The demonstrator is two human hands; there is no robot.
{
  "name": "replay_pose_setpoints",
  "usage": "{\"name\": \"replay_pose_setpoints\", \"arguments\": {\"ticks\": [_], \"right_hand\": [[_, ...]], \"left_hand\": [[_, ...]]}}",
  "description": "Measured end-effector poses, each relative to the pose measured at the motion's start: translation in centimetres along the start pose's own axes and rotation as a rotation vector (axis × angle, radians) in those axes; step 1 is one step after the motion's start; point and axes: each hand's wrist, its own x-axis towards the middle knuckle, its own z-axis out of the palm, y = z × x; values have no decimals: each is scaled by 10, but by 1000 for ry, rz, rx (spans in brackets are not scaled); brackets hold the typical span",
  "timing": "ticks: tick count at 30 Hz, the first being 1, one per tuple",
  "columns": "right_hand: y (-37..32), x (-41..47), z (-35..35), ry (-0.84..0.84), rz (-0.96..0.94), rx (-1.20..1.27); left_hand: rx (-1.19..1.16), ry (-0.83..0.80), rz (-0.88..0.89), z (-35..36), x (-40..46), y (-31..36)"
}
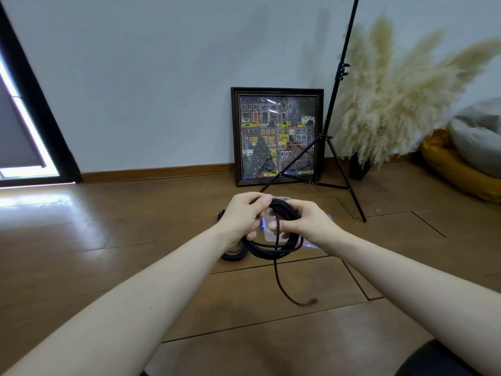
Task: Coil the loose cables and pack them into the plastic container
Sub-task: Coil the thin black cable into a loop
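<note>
A person's left hand (pixel 244 213) and right hand (pixel 303 223) grip a coiled black cable (pixel 273 246) above a wooden floor (pixel 108 253). The left hand's fingers are curled round the top of the bundle, while the right hand pinches a strand at its side; the loops hang below both hands. One loose end (pixel 307 302) trails down from the coil and blurs just over the floorboards. Directly behind the hands a clear plastic container (pixel 271 229) with a blue clip sits on the floor, mostly hidden by the cable. A second dark cable (pixel 233 255) lies on the floor just left of it. Against the wall lean a framed picture (pixel 278 135) of a night street with yellow taxis, a black light stand (pixel 336 109) and pampas grass (pixel 393 99) in a dark vase. No writing or brand can be read.
</note>
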Motion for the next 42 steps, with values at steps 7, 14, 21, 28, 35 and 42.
{"name": "replay_pose_setpoints", "arguments": {"ticks": [7, 14, 21, 28, 35, 42], "right_hand": [[-11, -5, -10, 146, 19, 88], [-14, -5, -8, 165, 14, 39], [-17, -6, -9, 213, 54, 19], [-16, -4, -13, 232, 80, 90], [-14, -1, -18, 308, 123, 171], [-14, -1, -22, 371, 176, 147]], "left_hand": [[83, -94, -42, 7, -5, -3], [136, -158, -17, 15, -9, 4], [164, -185, 17, 18, -8, 6], [209, -140, 112, 14, -6, 3], [76, -130, 128, 17, -7, 5], [10, -96, 130, 22, -6, 5]]}}
